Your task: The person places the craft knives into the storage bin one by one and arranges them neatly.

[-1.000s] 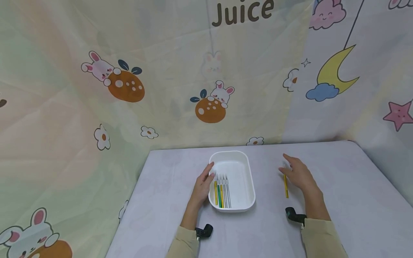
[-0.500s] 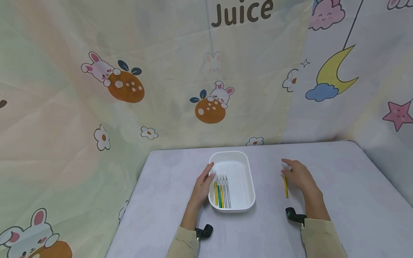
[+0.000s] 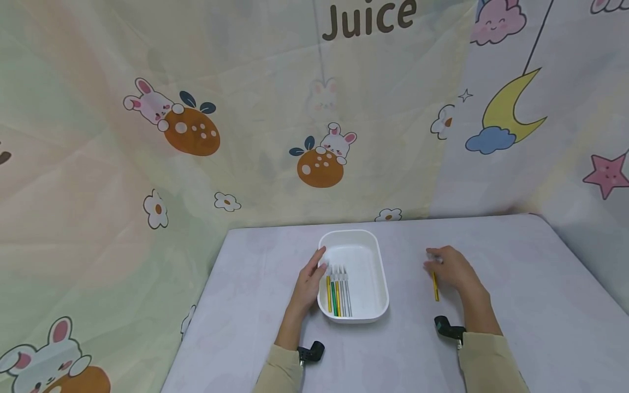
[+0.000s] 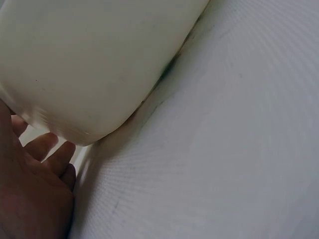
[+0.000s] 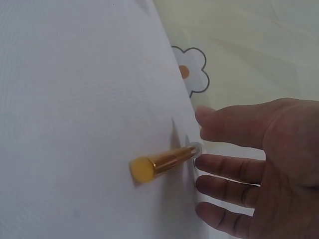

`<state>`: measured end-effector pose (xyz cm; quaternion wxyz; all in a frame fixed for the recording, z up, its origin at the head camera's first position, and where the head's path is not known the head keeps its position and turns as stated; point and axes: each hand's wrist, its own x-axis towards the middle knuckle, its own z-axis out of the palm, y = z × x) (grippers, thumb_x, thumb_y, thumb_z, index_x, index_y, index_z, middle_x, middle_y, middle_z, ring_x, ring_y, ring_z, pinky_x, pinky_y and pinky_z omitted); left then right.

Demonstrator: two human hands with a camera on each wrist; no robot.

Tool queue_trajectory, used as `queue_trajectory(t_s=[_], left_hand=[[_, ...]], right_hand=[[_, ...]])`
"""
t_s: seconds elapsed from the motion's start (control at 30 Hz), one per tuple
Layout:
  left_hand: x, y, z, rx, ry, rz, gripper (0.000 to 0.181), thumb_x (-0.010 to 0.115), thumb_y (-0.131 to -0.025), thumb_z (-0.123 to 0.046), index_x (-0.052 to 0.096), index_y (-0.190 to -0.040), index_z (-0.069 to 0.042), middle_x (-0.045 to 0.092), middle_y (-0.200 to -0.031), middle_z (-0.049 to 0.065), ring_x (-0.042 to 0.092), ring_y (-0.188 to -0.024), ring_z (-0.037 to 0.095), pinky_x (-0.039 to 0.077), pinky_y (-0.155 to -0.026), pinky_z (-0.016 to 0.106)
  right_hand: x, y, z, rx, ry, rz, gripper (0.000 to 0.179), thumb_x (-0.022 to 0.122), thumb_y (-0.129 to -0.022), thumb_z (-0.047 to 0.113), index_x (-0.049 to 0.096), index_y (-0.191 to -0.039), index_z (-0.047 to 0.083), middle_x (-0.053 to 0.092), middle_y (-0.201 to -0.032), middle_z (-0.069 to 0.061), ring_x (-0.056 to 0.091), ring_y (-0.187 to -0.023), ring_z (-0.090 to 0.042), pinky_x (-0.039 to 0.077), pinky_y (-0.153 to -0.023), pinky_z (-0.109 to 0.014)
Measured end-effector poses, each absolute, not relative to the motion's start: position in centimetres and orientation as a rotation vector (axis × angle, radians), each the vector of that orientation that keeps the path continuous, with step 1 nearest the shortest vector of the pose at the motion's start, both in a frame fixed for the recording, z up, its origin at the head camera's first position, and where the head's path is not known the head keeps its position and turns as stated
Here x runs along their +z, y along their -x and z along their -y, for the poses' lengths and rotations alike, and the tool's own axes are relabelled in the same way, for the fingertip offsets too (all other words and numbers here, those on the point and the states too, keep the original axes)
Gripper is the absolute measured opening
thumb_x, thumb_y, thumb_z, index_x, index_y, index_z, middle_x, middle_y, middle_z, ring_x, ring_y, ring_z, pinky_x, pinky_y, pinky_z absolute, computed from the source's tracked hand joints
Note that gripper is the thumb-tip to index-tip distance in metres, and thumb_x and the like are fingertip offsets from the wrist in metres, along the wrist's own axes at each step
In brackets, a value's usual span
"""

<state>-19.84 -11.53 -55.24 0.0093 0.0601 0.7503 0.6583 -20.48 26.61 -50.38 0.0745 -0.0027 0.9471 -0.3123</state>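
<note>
A white tray [image 3: 378, 262] stands on the table with a row of slim sticks [image 3: 339, 292] inside. Their handles are yellow, green and silver, with pale ends. My left hand [image 3: 307, 286] rests against the tray's left rim; in the left wrist view its fingers [image 4: 60, 157] touch the tray's corner. Off to the right, a single yellow-handled stick [image 3: 435, 287] lies on the table. Around its pale end is my right hand [image 3: 452, 269], thumb and index finger apart. The right wrist view shows the handle's round yellow end [image 5: 143, 170]; its far end is partly hidden by the fingers.
A white cloth covers the table [image 3: 403, 349]. Behind it hangs a printed curtain [image 3: 260, 153] with rabbits, flowers and a moon. A black wrist camera sits on each forearm, just above the beige sleeves.
My right hand has come down and closer around the stick's pale end, its thumb and index finger drawing nearer each other. The left hand and tray stay put.
</note>
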Motion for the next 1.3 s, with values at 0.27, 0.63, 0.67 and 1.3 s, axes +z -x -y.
queue_trajectory(t_s=[0.27, 0.63, 0.67, 1.3], left_hand=[[-55.09, 19.86, 11.49, 2.045, -0.185, -2.353, 0.046, 0.051, -0.109, -0.031, 0.048, -0.155, -0.038, 0.030, -0.170, -0.010, 0.019, -0.161, 0.015, 0.015, -0.132, 0.047], [-55.09, 19.91, 11.58, 2.035, -0.204, -2.360, 0.045, 0.049, -0.110, -0.027, 0.047, -0.154, -0.038, 0.031, -0.169, -0.011, 0.018, -0.161, 0.013, 0.015, -0.133, 0.045], [-55.11, 19.92, 11.60, 2.035, -0.210, -2.361, 0.046, 0.049, -0.110, -0.027, 0.047, -0.155, -0.036, 0.031, -0.170, -0.011, 0.018, -0.161, 0.014, 0.014, -0.133, 0.046], [-54.95, 19.76, 11.56, 2.046, -0.199, -2.339, 0.049, 0.050, -0.110, -0.030, 0.045, -0.159, -0.027, 0.028, -0.171, -0.009, 0.018, -0.161, 0.014, 0.015, -0.133, 0.046]], right_hand=[[-50.77, 20.59, -26.36, -0.872, 0.077, -2.859, 0.054, 0.067, -0.099, 0.021, 0.056, -0.141, -0.010, 0.048, -0.140, -0.040, 0.047, -0.129, -0.058, 0.044, -0.104, -0.072], [-50.83, 20.93, -26.21, -0.995, -0.032, -2.870, 0.056, 0.071, -0.095, 0.007, 0.052, -0.144, -0.012, 0.044, -0.139, -0.040, 0.060, -0.113, -0.050, 0.060, -0.087, -0.055], [-50.80, 20.91, -26.21, -1.002, -0.034, -2.877, 0.055, 0.071, -0.094, 0.005, 0.053, -0.143, -0.012, 0.045, -0.139, -0.039, 0.061, -0.111, -0.049, 0.060, -0.085, -0.053], [-50.55, 20.82, -26.30, -1.029, -0.064, -2.835, 0.058, 0.069, -0.096, 0.004, 0.048, -0.148, -0.010, 0.058, -0.131, -0.038, 0.063, -0.112, -0.047, 0.061, -0.086, -0.051]])
